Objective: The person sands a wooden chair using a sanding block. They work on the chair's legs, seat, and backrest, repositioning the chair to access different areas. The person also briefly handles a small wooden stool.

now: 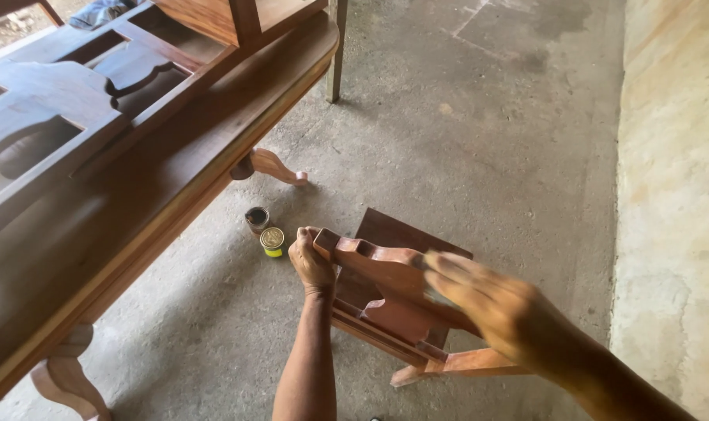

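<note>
In the head view, a small wooden chair stands on the concrete floor, just beside a long varnished table. The left hand is clenched around the corner of the chair's top rail. The right hand lies blurred over the rail; whether it grips cannot be told. The chair looks rigid, fairly light, and its glossy finish possibly slick, so the top rail seems the surest hold. Two small tins sit near the table's carved leg.
</note>
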